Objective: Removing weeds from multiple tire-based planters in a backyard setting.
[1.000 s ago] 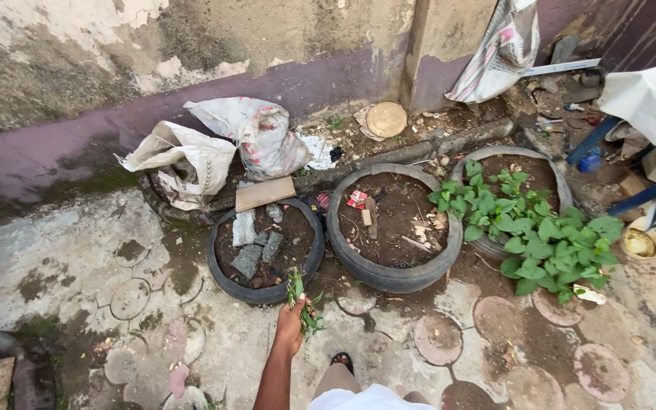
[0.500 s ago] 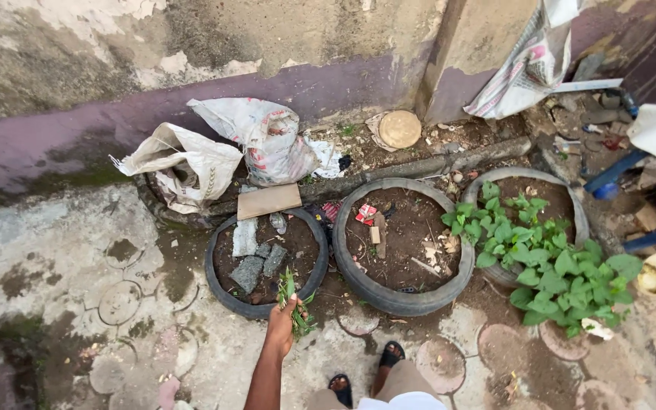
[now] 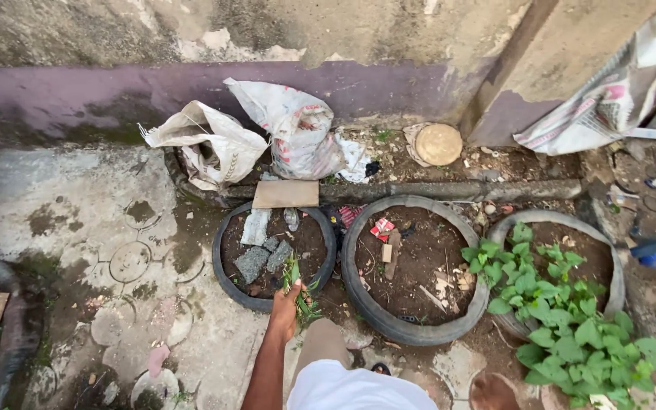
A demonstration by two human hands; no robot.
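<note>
My left hand [image 3: 284,311] reaches forward from the bottom of the view and is closed on a small bunch of green plant stems [image 3: 298,288]. It hangs over the near rim of a small tyre planter [image 3: 224,275] that holds soil and grey stone blocks [image 3: 252,262]. My right hand is out of view. My knee and light shorts [image 3: 343,383] show at the bottom, with one foot [image 3: 491,391] to the right.
A larger tyre planter [image 3: 358,300] with bare soil and scraps lies in the middle. A third tyre [image 3: 615,266] at the right holds leafy green plants [image 3: 563,319]. White sacks [image 3: 214,144] lean on the stained wall [image 3: 115,45]. A board [image 3: 285,193] lies behind the small tyre.
I have stepped closer to the tyres and the view has shifted right and down. My left hand with the stems has stayed near the small tyre's front rim.
</note>
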